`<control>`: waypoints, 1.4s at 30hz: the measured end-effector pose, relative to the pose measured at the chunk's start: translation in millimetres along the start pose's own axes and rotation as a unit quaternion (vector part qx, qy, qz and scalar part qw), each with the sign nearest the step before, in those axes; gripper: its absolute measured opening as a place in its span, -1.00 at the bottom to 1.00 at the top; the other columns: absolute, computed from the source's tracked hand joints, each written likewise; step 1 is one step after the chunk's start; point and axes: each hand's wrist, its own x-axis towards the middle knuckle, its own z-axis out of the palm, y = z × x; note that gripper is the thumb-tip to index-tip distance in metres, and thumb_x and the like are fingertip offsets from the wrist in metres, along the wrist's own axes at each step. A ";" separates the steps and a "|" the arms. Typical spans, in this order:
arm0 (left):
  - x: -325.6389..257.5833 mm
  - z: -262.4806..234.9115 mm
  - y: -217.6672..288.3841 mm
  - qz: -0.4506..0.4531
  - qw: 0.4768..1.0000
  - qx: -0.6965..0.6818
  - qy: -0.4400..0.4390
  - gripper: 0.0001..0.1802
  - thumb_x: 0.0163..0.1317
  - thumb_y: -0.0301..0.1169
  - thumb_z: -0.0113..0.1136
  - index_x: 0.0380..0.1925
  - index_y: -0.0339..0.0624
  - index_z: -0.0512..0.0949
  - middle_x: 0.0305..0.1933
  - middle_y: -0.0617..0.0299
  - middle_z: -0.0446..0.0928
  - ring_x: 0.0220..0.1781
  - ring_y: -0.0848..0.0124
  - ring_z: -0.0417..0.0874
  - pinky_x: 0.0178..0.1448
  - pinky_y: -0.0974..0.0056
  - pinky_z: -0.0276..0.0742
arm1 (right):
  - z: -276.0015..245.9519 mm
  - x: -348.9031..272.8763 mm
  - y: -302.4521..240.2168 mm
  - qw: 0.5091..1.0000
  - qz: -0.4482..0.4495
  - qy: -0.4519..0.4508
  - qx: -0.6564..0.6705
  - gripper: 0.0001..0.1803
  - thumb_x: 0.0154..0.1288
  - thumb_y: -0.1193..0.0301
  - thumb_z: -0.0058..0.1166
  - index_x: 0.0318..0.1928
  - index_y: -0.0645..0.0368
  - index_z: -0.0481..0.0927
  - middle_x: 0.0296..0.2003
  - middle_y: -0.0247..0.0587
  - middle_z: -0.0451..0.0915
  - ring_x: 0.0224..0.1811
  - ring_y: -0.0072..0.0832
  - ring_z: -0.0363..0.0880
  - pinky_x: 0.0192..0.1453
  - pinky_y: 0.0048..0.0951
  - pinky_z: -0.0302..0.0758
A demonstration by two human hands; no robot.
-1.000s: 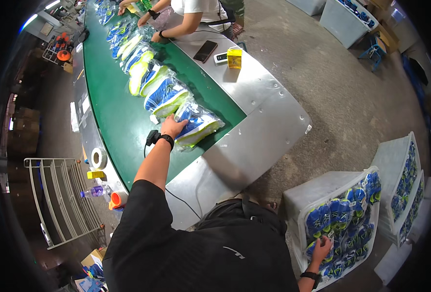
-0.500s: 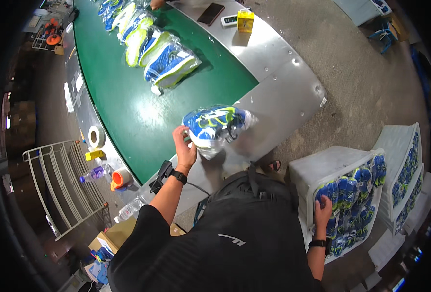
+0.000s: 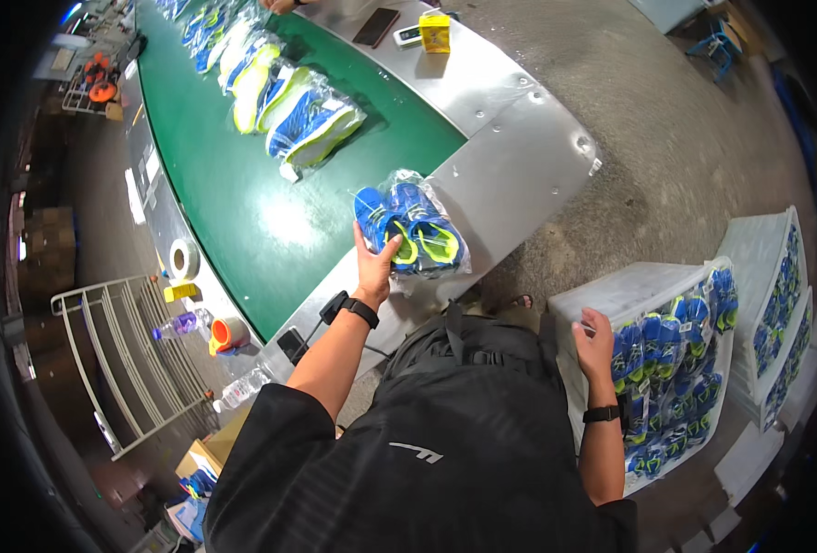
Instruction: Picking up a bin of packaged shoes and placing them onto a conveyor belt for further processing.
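A pair of blue and lime-green shoes in a clear plastic bag [image 3: 438, 235] sits over the metal end of the green-topped table, openings toward me. My left hand [image 3: 374, 267] grips the left shoe through the bag, thumb at its opening and fingers along its outer side. My right hand [image 3: 594, 346] hovers at the near left edge of a pale crate [image 3: 602, 288], fingers loosely bent and apart, nothing visible in them. Rows of bagged blue shoes [image 3: 662, 341] fill that crate. Further up the green surface [image 3: 242, 203] lies a line of more bagged shoes [image 3: 311, 124].
Another shoe-filled crate [image 3: 749, 304] stands further right. Along the table's left edge are a tape roll [image 3: 183, 259], an orange cup [image 3: 229, 334] and plastic bottles [image 3: 240, 391]. A phone [image 3: 376, 28] and yellow carton [image 3: 434, 33] lie far off, near another person's hand [image 3: 281, 5].
The bagged pair has turned so both shoes show side by side with openings toward me. My left hand shifted right with it; my right hand rose away from the shoes in the crate.
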 end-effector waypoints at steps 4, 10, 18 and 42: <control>-11.8 26.1 11.3 -0.131 0.974 -0.166 -0.086 -0.40 0.33 -0.40 0.15 0.36 -0.03 0.26 0.10 0.22 0.53 0.01 0.32 0.63 0.09 0.19 0.62 | -7.7 -2.1 -49.7 0.997 -0.031 0.012 0.067 -0.63 0.22 0.52 0.21 0.06 0.27 0.55 -0.09 -0.14 0.57 -0.02 -0.33 0.61 0.05 -0.38 0.54; -49.3 83.9 15.1 -0.237 0.928 -0.173 -0.231 -0.44 0.30 -0.28 0.16 0.28 -0.09 0.29 0.15 0.15 0.50 0.15 0.27 0.59 0.21 0.11 0.59 | -59.1 -24.2 -149.8 0.980 -0.184 0.038 0.064 -0.61 0.14 0.55 0.24 0.03 0.28 0.58 -0.09 -0.03 0.60 -0.03 -0.18 0.60 0.05 -0.32 0.52; -138.0 217.9 38.5 -0.194 0.892 -0.107 -0.393 -0.28 0.23 -0.31 0.18 0.38 -0.15 0.17 0.25 0.04 0.44 0.25 0.19 0.55 0.34 0.07 0.53 | -126.2 -82.8 -150.7 0.936 -0.332 0.118 0.018 -0.60 0.13 0.45 0.29 0.02 0.22 0.61 -0.05 -0.06 0.59 0.05 -0.11 0.60 0.11 -0.18 0.53; -517.5 443.3 -102.1 -0.228 0.655 0.237 -0.681 -0.20 0.41 -0.37 0.20 0.53 -0.14 0.00 0.10 0.10 0.58 0.02 0.45 0.58 0.09 0.30 0.50 | -363.7 -237.4 236.1 0.953 -0.046 0.243 -0.176 -0.43 -0.16 0.36 0.26 -0.02 0.17 0.50 -0.07 -0.06 0.51 0.10 -0.07 0.46 0.33 -0.03 0.29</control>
